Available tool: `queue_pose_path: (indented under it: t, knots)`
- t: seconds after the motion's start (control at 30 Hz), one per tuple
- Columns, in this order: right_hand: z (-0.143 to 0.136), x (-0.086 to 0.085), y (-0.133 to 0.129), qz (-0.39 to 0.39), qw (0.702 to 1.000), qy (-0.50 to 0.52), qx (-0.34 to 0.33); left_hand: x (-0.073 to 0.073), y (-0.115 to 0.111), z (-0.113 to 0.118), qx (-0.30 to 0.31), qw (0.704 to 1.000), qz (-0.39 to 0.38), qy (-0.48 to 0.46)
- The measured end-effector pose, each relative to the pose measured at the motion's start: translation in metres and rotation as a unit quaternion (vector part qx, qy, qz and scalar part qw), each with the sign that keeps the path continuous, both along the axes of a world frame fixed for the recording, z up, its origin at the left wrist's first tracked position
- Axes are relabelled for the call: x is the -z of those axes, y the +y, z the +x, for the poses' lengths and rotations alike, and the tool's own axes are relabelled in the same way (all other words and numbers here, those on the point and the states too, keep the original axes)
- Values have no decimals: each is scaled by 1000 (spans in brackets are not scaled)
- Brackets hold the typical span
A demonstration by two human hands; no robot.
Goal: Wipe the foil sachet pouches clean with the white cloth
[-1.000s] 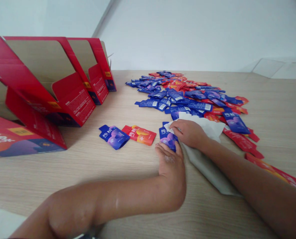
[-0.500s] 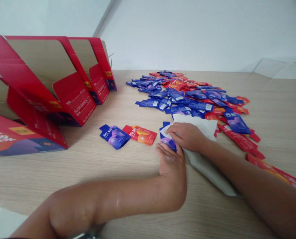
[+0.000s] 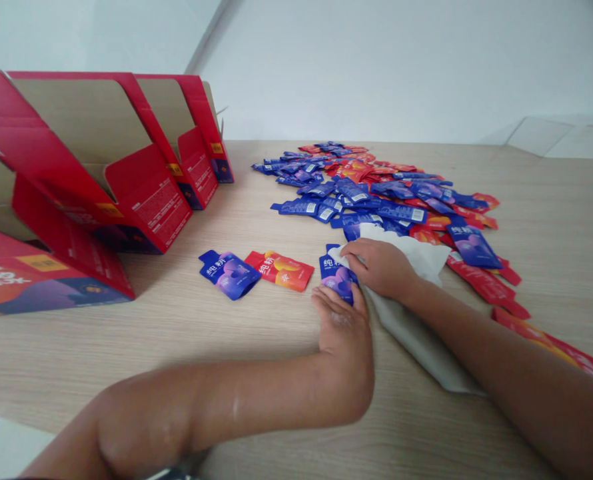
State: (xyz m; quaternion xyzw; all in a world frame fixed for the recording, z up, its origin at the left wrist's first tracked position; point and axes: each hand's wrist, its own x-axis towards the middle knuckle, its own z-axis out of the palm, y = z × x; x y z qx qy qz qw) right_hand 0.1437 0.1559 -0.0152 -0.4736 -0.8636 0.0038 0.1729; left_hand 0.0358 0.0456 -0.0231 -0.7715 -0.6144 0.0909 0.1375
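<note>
Lying on the wooden table is a blue pouch with purple fruit printed on it. My left hand holds down its lower end, fingers on the pouch and thumb at its right side. A white cloth is bunched in my closed right hand, and its corner touches the pouch's upper right. The cloth trails rightward under my right forearm. To the left, another blue pouch and a red pouch lie face up, their edges meeting.
A spread heap of blue and red pouches covers the table's far middle. More red pouches lie toward the right. Several open red cartons stand along the left. A white wall rises behind the table.
My right hand has moved a little to the right with the cloth, uncovering more of the blue pouch's upper print. My left hand stays in place.
</note>
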Motion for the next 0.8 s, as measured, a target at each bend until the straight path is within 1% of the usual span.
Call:
queue_pose_path:
  t: [0.07, 0.17, 0.3, 0.4, 0.47, 0.57, 0.67, 0.8]
  knots:
    - [-1, -1, -3, 17, 1000, 15, -6, 0, 0, 0, -1, 1000, 0, -9]
    - [-3, -3, -6, 23, 998, 24, -49, 2, -1, 0, 2, 1000, 8, -16]
    - [-5, -1, -7, 2, 995, 13, -103, 6, 0, 0, 4, 1000, 29, -4]
    - [-5, -1, -7, -20, 992, 4, -122, 7, 0, 0, 3, 999, 31, -22]
    - [-5, -2, -6, -32, 992, 2, -120, 7, 0, 0, 0, 999, 31, -40]
    - [-5, -3, -5, -45, 994, -3, -96, 7, -1, 0, -2, 998, 35, -61]
    - [-4, -3, -3, -49, 996, -6, -69, 6, -1, 0, -4, 998, 29, -56]
    - [-3, -1, -1, -52, 997, -7, -58, 5, 0, 1, -5, 999, 23, -49]
